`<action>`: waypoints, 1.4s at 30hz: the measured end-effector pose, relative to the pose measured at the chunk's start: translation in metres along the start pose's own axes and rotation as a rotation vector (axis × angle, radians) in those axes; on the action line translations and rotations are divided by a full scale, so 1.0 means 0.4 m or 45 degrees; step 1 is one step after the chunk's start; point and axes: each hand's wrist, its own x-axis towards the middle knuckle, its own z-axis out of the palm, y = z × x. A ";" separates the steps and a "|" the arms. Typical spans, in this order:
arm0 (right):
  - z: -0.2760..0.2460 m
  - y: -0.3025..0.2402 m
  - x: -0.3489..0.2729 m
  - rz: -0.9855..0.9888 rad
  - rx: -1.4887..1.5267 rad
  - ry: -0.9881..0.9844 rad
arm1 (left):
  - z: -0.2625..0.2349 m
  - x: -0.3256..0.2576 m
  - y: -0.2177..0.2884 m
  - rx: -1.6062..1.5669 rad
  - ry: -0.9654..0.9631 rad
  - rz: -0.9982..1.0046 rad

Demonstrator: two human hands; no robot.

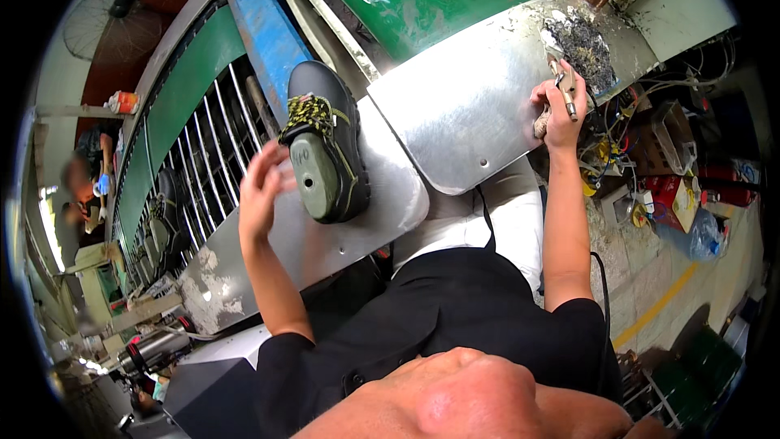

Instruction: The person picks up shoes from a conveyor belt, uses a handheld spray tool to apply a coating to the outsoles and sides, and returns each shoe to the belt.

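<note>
Head view: red boxes (668,192) and a clear plastic bag (704,234) sit on the floor at right.
Shoe: black shoe (325,142) lies on the metal counter (455,106), just beside the left fingers.
Left hand (262,191): fingers spread apart, empty.
Right hand (559,110): fingers clamped on pliers (566,85).

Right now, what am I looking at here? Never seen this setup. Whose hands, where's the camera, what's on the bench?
It is one picture from a wide fisheye camera worn on a person's head, looking down, so straight edges bend. The arms rising from the bottom are that person's own. The left hand is open beside a dark shoe with yellow laces, which lies on a metal bench. The right hand grips a pair of pliers at the edge of a second metal plate. Behind is a green conveyor carrying more shoes.
</note>
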 end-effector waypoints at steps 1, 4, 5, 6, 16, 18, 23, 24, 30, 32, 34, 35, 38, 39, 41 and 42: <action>-0.002 0.001 0.002 -0.010 0.022 -0.017 | 0.022 0.066 0.012 0.043 0.180 0.052; -0.005 0.010 0.008 -0.020 0.079 -0.040 | -0.003 0.317 -0.072 0.062 0.351 0.071; 0.001 0.007 0.010 -0.003 0.086 -0.044 | -0.028 0.395 -0.090 0.161 0.298 -0.056; -0.005 0.008 0.011 0.005 0.089 -0.030 | -0.002 0.446 -0.080 0.204 0.217 -0.050; 0.002 -0.009 0.000 0.038 -0.073 0.114 | 0.151 0.093 0.308 -0.220 0.063 0.886; 0.002 -0.003 -0.002 -0.013 -0.026 0.195 | 0.174 0.042 0.313 -0.109 0.138 1.157; -0.001 0.015 0.027 0.028 0.244 0.601 | 0.183 0.085 0.269 0.011 0.222 1.097; -0.019 0.025 0.031 0.115 0.312 0.543 | 0.180 0.090 0.276 0.043 0.206 1.094; 0.076 -0.057 -0.143 0.365 0.006 0.057 | 0.192 0.108 0.286 -0.003 0.171 1.121; 0.126 -0.081 -0.205 0.214 0.118 -0.309 | 0.196 0.120 0.288 -0.009 0.161 1.108; 0.181 -0.132 -0.227 0.125 0.163 -0.564 | 0.197 0.132 0.286 0.006 0.163 1.103; 0.207 -0.161 -0.227 0.130 0.208 -0.677 | 0.197 0.135 0.289 0.005 0.163 1.100; 0.287 -0.248 -0.202 -0.062 0.186 -0.896 | 0.201 0.146 0.295 -0.004 0.165 1.094; 0.314 -0.259 -0.182 -0.130 0.102 -0.960 | 0.202 0.150 0.297 -0.007 0.168 1.088; 0.390 -0.276 -0.147 -0.309 0.122 -0.972 | 0.206 0.162 0.300 -0.022 0.157 1.064; 0.412 -0.283 -0.135 -0.301 0.075 -0.922 | 0.204 0.169 0.301 -0.031 0.147 1.046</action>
